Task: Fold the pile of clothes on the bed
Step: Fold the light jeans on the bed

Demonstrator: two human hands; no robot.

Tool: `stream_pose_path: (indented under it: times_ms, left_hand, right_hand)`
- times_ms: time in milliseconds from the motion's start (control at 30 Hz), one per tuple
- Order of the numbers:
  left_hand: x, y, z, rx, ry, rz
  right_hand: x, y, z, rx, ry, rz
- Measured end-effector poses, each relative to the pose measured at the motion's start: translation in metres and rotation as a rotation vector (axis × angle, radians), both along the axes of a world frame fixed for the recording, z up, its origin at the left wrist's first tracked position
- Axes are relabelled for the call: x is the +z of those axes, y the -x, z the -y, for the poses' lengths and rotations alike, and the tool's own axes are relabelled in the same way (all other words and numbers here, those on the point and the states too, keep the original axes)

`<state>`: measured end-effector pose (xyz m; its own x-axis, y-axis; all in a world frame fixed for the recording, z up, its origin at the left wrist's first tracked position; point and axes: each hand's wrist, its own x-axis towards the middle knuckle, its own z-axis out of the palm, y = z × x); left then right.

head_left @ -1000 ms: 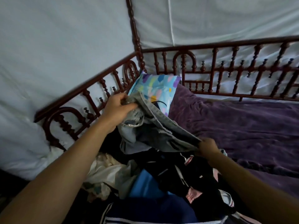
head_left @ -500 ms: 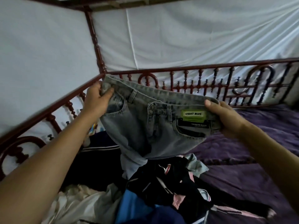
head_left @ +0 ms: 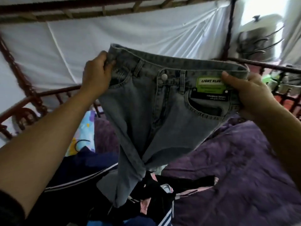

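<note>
Denim, pale grey-blue: jeans [head_left: 146,111] up in the air above the bed [head_left: 244,180], front side toward the camera, waistband stretched wide between both hands. Left hand [head_left: 97,74] clenched on the waistband's left end, fingers curled round the edge just above the pocket. Right hand [head_left: 250,95] grasping the right end, thumb flat along the front beside a green label [head_left: 211,86], remaining fingers behind the cloth. Metal button [head_left: 164,77] at the middle of the waistband, fly seam running down below it. Black tag just under the label, across the mouth of the pocket. Legs hanging down, bunched and twisted together, lower ends down among the pile [head_left: 81,173] at the near side of the bed. Within the pile: navy cloth with white stripes, black pieces, a scrap of pink, a patch of bright blue at the bottom edge. Bed purple-covered and rumpled, bare to the right of the pile. Pastel patterned pillow [head_left: 84,131] beyond the left forearm, close to the rail [head_left: 27,101]. Rail of dark red turned wood along the left and far sides, white sheet [head_left: 130,33] hung behind it. Upper right corner bright and smeared, too blurred to name.
</note>
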<state>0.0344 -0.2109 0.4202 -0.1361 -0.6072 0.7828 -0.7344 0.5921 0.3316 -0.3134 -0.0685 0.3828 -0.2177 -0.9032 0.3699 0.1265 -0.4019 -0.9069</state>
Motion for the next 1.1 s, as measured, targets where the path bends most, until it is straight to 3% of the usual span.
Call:
stream_pose_path:
  times_ms: [133,267,500,700,900,1100]
  left_hand:
    - [-0.055,0.107,0.022,-0.106,-0.291,-0.01]
    - [-0.119,0.217,0.033,-0.242,-0.483,-0.072]
    - [-0.189,0.387,0.035,-0.272,-0.531,-0.12]
    - [-0.226,0.499,0.065,-0.443,-0.66,-0.084]
    - [-0.305,0.601,0.091,-0.543,-0.91,-0.047]
    - [-0.393,0.679,0.097,-0.505,-1.111,0.022]
  right_hand:
    - [-0.054,0.08,-0.021,-0.247,-0.122,-0.206]
    - [-0.132,0.167,-0.041,-0.36,-0.287,-0.164]
    - [-0.197,0.298,-0.076,-0.503,-0.363,-0.056]
    - [-0.24,0.382,-0.078,-0.605,-0.431,-0.02]
    - [-0.313,0.45,-0.062,-0.716,-0.736,-0.005]
    - [-0.384,0.516,-0.029,-0.759,-1.057,-0.205]
